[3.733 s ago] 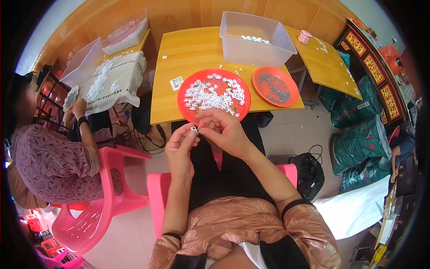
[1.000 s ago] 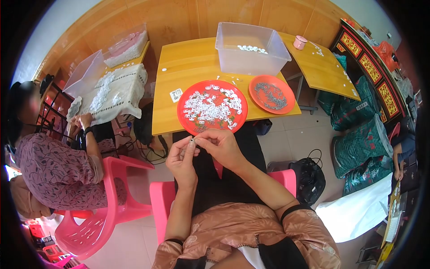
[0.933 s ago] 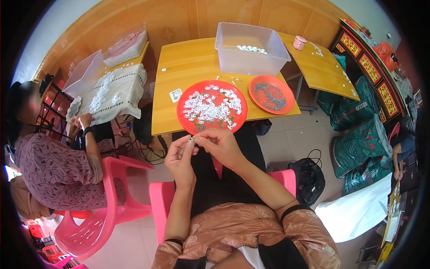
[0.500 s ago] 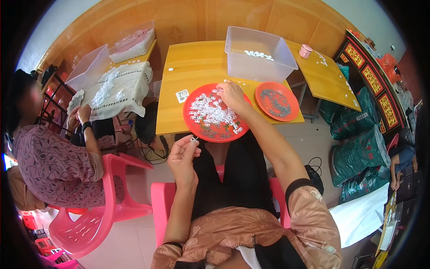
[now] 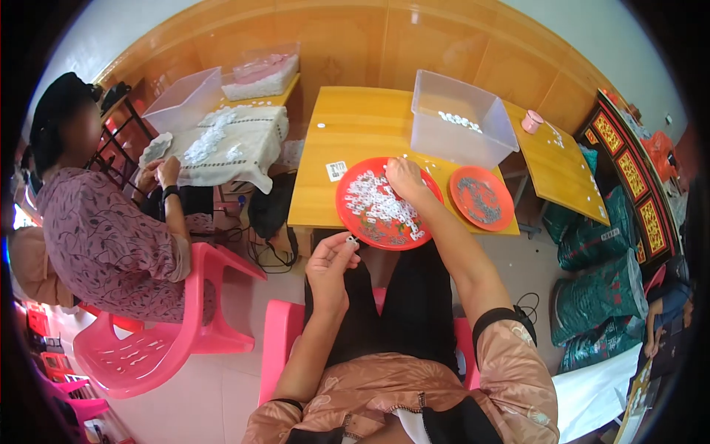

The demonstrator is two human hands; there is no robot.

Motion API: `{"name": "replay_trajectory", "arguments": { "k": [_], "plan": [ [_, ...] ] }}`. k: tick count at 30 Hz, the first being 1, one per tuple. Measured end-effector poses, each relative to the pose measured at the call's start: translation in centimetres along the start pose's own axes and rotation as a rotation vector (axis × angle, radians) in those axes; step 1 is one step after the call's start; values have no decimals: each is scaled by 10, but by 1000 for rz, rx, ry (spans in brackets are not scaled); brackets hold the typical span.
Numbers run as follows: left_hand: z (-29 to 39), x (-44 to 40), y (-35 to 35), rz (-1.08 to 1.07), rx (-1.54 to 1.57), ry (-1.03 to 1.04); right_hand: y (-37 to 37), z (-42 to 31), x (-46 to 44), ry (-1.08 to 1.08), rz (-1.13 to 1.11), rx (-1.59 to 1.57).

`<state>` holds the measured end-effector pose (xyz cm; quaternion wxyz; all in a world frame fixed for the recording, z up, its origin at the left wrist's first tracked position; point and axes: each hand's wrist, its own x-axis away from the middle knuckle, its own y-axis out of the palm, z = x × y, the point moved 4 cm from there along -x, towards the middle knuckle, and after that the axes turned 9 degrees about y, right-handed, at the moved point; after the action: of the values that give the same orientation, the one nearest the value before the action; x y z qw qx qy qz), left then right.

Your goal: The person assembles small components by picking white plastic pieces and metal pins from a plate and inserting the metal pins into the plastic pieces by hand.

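Observation:
My left hand [image 5: 330, 263] is raised just off the near left rim of a red plate [image 5: 345, 216]. Thumb and forefinger pinch a small white plastic piece [image 5: 353, 240]. On the plate lies a heap of similar white pieces with holes [image 5: 381, 198], with small grey metal parts [image 5: 386, 237] along its near side. My right hand [image 5: 404, 177] is over the plate's far right part, fingers closed and pointing down at the pieces; what they hold, if anything, is hidden. To its right, an orange-red plate [image 5: 507, 219] carries more thin grey metal parts [image 5: 482, 200].
A clear plastic bin [image 5: 457, 140] with white pieces stands on the yellow table [image 5: 355, 118]. A printed white card [image 5: 336, 171] lies beside the red plate. At left, a person [image 5: 111, 229] works at a cloth-covered table [image 5: 259, 140]. Green sacks [image 5: 595, 296] are stacked at right.
The camera view has turned, so the scene sits further right and a little lower. My left hand still pinches the white piece, and my right hand stays over the far part of the red plate.

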<state>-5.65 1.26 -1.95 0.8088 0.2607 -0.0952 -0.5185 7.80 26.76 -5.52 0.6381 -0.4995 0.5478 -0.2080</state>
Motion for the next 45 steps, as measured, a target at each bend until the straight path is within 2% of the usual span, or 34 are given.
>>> {"name": "replay_trajectory", "arguments": {
  "k": [2, 3, 4, 6, 7, 9, 10, 12, 21, 30, 32, 36, 38, 42, 44, 45],
  "plan": [
    [1, -2, -2, 6, 0, -13, -10, 0, 0, 223, -203, -185],
    [1, -3, -4, 18, 2, -7, -17, 0, 3, 281, -204, -447],
    [1, -4, -5, 28, 5, -8, -31, -8, 10, 275, -212, -445],
    [3, -5, -4, 15, 24, 22, -65, -27, 36, 506, -484, -1126],
    [2, -5, -3, 13, 30, 23, -89, -36, 51, 516, -493, -1122],
    [2, -2, 1, 10, 11, 6, -123, -55, 84, 605, -680, -1293],
    [3, 0, 3, 2, -8, 4, -126, -58, 98, 620, -679, -1296],
    [4, 3, 7, -16, -21, -9, -132, -66, 118, 613, -643, -1534],
    [2, 13, 18, -93, -26, -16, -140, -70, 145, 620, -706, -1651],
    [8, 15, 22, -120, -120, 65, -140, -71, 151, 627, -689, -1726],
    [9, 16, 23, -122, -172, 85, -144, -70, 151, 589, -590, -1587],
    [12, 18, 25, -137, -193, 116, -160, -74, 151, 560, -508, -1512],
    [14, 20, 28, -167, -277, 151, -176, -76, 150, 450, -502, -1137],
    [16, 20, 29, -178, -226, 123, -172, -74, 152, 439, -490, -1169],
    [15, 19, 29, -215, -132, 88, -164, -73, 153, 448, -496, -1399],
    [15, 18, 27, -220, -133, 83, -163, -70, 153, 455, -492, -1399]
  ]
}}
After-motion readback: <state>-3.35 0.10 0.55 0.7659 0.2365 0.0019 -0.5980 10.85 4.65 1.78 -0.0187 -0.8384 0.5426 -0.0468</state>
